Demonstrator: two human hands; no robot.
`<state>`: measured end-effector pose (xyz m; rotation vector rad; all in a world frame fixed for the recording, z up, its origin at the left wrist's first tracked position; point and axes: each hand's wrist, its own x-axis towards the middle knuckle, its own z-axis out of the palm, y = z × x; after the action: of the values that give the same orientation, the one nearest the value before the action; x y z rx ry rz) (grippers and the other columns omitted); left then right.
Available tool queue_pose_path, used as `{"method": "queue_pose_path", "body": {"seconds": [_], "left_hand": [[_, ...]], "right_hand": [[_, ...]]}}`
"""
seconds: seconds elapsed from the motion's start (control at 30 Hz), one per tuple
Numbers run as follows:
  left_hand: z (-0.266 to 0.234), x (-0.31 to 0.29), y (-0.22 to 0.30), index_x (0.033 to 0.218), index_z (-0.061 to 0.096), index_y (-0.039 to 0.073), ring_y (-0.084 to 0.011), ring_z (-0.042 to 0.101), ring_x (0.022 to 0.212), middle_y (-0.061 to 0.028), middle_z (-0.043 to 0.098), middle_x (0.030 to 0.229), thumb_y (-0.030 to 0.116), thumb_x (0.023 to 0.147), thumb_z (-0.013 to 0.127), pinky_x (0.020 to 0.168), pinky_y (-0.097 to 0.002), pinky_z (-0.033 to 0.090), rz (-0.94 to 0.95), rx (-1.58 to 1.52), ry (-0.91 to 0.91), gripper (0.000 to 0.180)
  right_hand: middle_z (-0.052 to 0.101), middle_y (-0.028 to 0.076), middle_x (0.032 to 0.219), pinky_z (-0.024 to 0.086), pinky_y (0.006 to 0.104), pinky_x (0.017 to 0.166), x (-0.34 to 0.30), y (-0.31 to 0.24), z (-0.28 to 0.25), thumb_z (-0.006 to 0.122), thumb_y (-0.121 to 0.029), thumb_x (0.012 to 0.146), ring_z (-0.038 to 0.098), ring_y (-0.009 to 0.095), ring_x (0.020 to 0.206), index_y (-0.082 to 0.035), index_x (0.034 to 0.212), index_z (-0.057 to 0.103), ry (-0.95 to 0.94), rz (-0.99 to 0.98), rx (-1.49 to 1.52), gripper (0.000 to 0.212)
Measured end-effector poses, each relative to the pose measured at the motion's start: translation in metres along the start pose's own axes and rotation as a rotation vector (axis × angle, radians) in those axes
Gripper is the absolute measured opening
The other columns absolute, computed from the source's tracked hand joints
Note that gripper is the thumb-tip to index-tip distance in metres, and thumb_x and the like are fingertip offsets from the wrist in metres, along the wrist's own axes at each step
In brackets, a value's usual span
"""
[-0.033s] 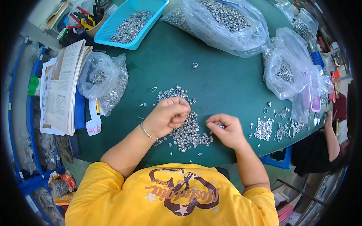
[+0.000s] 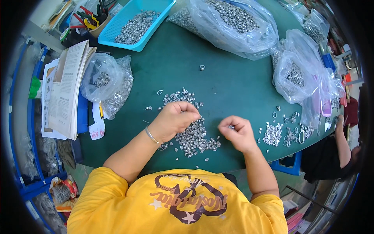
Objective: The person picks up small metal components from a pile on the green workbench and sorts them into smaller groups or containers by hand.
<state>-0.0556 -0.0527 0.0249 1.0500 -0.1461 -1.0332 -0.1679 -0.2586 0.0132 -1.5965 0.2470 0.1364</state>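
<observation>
A loose pile of small silver metal pieces (image 2: 196, 138) lies on the green table in front of me. Over the pile's left part is my left hand (image 2: 173, 121), thumb and forefinger pinched together at its right side. Whatever is between those fingertips is too small to make out. To the right of the pile, my right hand (image 2: 239, 134) is curled closed. A bit of silver metal shows between its fingers, so it holds small silver pieces. A single ring (image 2: 202, 68) lies beyond the pile, and a thin loop (image 2: 159, 92) is near its far left edge.
At the back stand a blue basket (image 2: 140, 46) and a large plastic bag (image 2: 253, 46) of silver pieces. More bags (image 2: 284, 84) and small sorted heaps (image 2: 272, 133) are at right. Papers (image 2: 64, 93) stand at left. Another person's arm (image 2: 343, 142) shows far right.
My left fingertips have shifted slightly right and straightened into a pinch. My right hand has moved a little right and up, away from the pile.
</observation>
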Motion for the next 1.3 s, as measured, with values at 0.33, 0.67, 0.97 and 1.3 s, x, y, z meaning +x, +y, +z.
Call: {"method": "queue_pose_path", "body": {"seconds": [0.33,0.67,0.97,1.3], "left_hand": [[0.008,-0.005,-0.025,0.077,0.067,0.008,-0.0251,0.058,0.067,-0.008,0.053,0.07,0.01,0.072,0.068,0.058,-0.034,0.048,0.56,1.451,0.049,0.006],[0.002,-0.003,-0.024,0.078,0.064,0.007,-0.0254,0.056,0.066,-0.0078,0.052,0.07,0.005,0.071,0.065,0.057,-0.0334,0.047,0.664,1.51,-0.019,0.006],[-0.002,-0.008,-0.009,0.083,0.06,0.0,-0.0092,0.049,0.062,-0.0038,0.058,0.077,0.005,0.083,0.06,0.051,-0.0233,0.042,0.122,0.224,0.028,0.006],[0.001,-0.013,-0.013,0.084,0.068,0.004,-0.0152,0.057,0.065,-0.0032,0.059,0.067,0.008,0.078,0.065,0.06,-0.0271,0.047,0.389,0.922,0.161,0.008]], "right_hand": [[0.061,0.011,0.073,0.049,0.039,0.058,0.006,-0.004,0.031,0.064,-0.013,0.077,0.059,0.031,0.064,-0.007,0.082,0.066,-0.018,-0.379,-0.793,0.008],[0.059,-0.002,0.068,0.042,0.0229,0.052,0.008,0.002,-0.013,0.064,-0.008,0.08,0.052,0.008,0.057,0.003,0.086,0.067,-0.337,0.234,0.689,0.013],[0.062,0.008,0.071,0.047,0.0297,0.053,0.003,0.003,0.019,0.065,-0.01,0.078,0.059,0.022,0.056,-0.007,0.085,0.067,-0.021,-0.483,-0.857,0.008],[0.062,0.014,0.073,0.049,0.0353,0.057,0.007,-0.007,0.025,0.065,-0.011,0.077,0.061,0.029,0.063,-0.006,0.081,0.067,-0.057,-0.342,-0.614,0.007]]}}
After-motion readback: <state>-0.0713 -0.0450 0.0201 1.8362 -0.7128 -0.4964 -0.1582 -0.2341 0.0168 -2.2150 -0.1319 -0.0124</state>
